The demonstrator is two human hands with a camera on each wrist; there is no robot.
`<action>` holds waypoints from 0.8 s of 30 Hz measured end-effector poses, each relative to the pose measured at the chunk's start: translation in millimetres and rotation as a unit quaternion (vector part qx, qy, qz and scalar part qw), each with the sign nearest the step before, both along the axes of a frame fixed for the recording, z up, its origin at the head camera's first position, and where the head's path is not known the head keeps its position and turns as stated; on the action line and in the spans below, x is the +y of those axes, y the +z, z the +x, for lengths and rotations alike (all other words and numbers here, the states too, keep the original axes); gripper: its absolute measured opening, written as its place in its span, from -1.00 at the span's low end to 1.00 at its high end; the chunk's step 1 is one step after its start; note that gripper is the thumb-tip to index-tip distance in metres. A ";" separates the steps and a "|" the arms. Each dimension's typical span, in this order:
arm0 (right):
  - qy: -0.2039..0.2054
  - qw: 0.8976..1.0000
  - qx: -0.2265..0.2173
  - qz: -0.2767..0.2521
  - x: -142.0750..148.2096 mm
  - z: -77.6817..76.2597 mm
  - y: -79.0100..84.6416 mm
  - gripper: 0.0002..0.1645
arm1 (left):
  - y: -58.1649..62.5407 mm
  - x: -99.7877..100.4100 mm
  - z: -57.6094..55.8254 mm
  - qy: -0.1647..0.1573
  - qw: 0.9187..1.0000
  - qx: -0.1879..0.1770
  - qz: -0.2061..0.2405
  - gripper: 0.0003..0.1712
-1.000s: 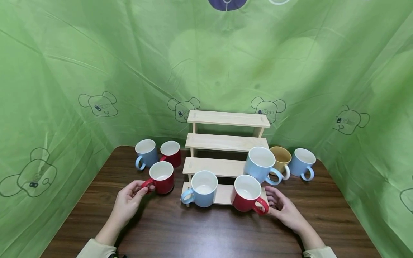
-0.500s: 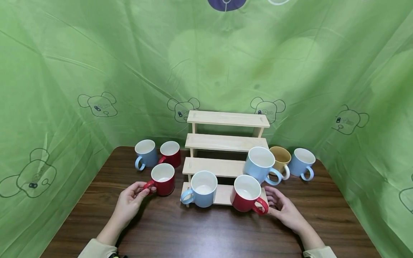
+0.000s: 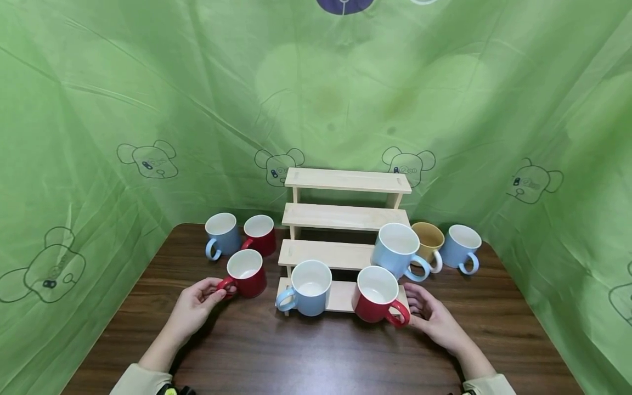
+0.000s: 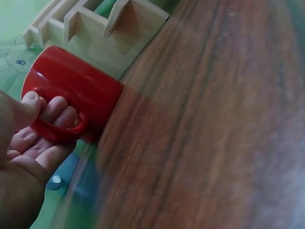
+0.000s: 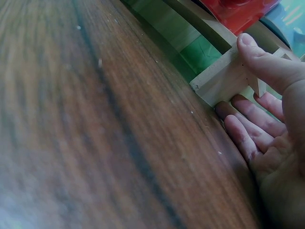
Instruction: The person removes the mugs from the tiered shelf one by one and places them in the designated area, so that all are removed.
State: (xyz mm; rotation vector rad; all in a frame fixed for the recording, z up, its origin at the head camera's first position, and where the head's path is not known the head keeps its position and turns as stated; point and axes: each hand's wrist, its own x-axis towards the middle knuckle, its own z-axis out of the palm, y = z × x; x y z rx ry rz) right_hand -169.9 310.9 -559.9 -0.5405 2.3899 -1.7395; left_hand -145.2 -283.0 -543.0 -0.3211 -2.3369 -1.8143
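Note:
My left hand (image 3: 191, 308) pinches the handle of a red mug (image 3: 252, 280) between thumb and fingers, left of the stepped wooden rack (image 3: 323, 254). In the left wrist view the fingers (image 4: 56, 107) pass through that handle; whether the mug's base touches the table I cannot tell. On the rack's lowest step sit a light blue mug (image 3: 313, 299) and another red mug (image 3: 371, 307). My right hand (image 3: 434, 318) touches the right end of that step. Its thumb lies by the board and its loosely extended fingers (image 5: 255, 119) lie along the side panel, holding no mug.
A larger light blue mug (image 3: 395, 255) is on the second step's right end. Beside the rack stand a yellow mug (image 3: 428, 238) and a blue mug (image 3: 456, 249). Back left are another blue mug (image 3: 227, 238) and red mug (image 3: 261, 238). Green cloth (image 3: 316, 99) encloses the brown table (image 3: 306, 356).
The red mug in my left hand has shifted slightly, first toward the rack and me, then a little back to the left. My right hand and the rack stay put.

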 end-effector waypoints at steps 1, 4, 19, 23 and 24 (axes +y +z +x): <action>0.002 1.000 0.001 -0.001 -0.1 0.0 0.2 -0.14 | -0.1 -1.2 -0.6 0.000 1.000 -0.003 -0.001 -0.85; 0.002 1.000 -0.002 -0.006 -0.6 0.0 0.4 -0.15 | -0.8 -3.8 -1.6 0.000 1.000 -0.006 0.005 -0.84; 0.012 1.000 0.006 -0.005 1.1 -1.2 -0.3 -0.16 | 2.0 -3.9 -2.0 -0.006 0.999 -0.018 0.027 -0.81; 0.015 1.000 0.009 -0.008 1.1 -1.4 -1.5 -0.17 | 3.1 -3.9 -0.1 0.006 1.000 -0.016 0.012 -0.81; 0.016 1.000 0.009 -0.008 1.1 -1.4 -1.7 -0.17 | 3.5 -4.3 0.3 0.006 1.000 -0.017 0.007 -0.81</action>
